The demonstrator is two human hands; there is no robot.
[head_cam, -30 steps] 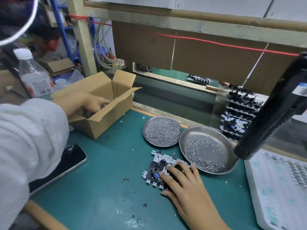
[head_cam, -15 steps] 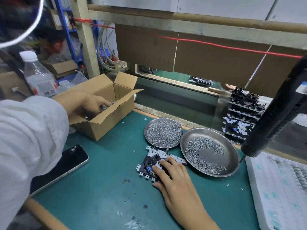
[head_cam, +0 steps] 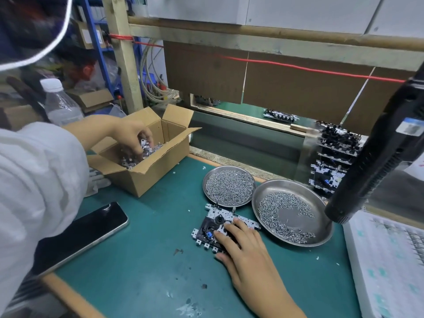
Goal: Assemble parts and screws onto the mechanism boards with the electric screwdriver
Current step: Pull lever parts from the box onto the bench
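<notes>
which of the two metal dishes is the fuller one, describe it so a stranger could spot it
On the green bench mat, two round steel dishes sit side by side beyond the mechanism board. The fuller dish is the smaller one, nearer the cardboard box; screws cover its whole floor, while the bigger dish shows bare metal.

screwdriver tip (off-frame top)
</notes>
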